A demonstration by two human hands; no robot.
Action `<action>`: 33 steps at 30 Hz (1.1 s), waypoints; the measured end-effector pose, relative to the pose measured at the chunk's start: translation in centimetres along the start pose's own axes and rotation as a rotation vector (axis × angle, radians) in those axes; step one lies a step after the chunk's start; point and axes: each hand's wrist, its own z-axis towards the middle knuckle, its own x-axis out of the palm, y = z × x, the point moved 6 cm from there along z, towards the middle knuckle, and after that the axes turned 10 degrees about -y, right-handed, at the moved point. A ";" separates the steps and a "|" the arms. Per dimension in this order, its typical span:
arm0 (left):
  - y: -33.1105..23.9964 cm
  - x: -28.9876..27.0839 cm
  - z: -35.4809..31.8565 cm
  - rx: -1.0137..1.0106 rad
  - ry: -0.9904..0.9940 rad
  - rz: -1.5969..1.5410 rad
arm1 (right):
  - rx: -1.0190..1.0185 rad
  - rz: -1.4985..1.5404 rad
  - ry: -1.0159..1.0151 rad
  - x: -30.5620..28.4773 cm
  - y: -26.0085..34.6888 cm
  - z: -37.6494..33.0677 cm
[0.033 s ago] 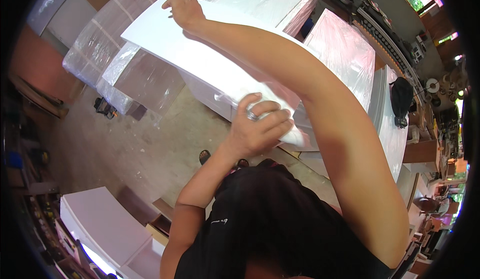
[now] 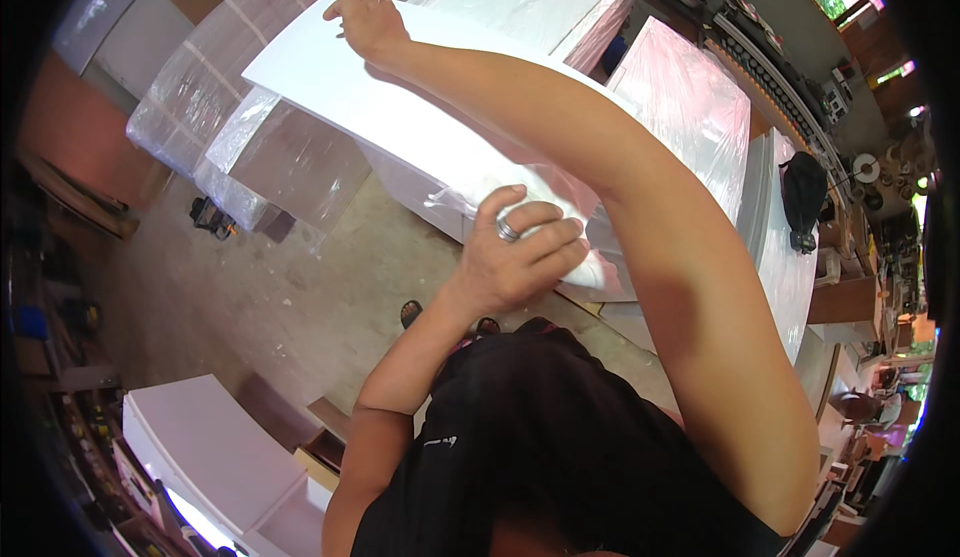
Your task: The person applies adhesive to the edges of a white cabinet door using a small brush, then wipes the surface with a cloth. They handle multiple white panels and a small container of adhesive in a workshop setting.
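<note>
A long white panel (image 2: 310,62) lies as the top of a white cabinet (image 2: 405,185) in front of me. My left hand (image 2: 520,249), with a ring on one finger, is closed on a crumpled white cloth (image 2: 592,275) and presses it at the panel's near edge. My right arm reaches across the panel to its far left end. There my right hand (image 2: 372,23) lies by the edge, fingers apart, with nothing visible in it.
Plastic-wrapped furniture (image 2: 185,97) stands beyond the panel, and more wrapped pieces (image 2: 690,87) at the right. A black bag (image 2: 800,197) lies on the right. At lower left is a white cabinet piece (image 2: 205,432). A dark tool (image 2: 210,217) sits on the floor.
Almost nothing differs; both hands keep their places, and the cloth under my left hand has shifted very slightly.
</note>
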 end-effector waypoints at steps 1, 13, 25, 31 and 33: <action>0.9 -0.5 0.0 -0.035 -0.017 0.003 | -0.010 -0.011 -0.029 -0.3 -0.1 0.0; 3.3 -2.5 -0.4 -0.120 -0.034 0.083 | 0.041 -0.103 -0.117 -2.7 1.5 -1.7; 4.0 -3.3 -0.7 -0.249 -0.128 0.043 | 0.167 -0.034 -0.141 -3.8 1.7 -2.0; 1.7 -0.8 -0.4 -0.207 -0.154 -0.035 | 0.187 -0.026 -0.154 -3.8 1.6 -1.9; 2.1 -0.8 -0.6 -0.190 -0.163 -0.057 | 0.176 -0.026 -0.165 -3.9 1.6 -2.0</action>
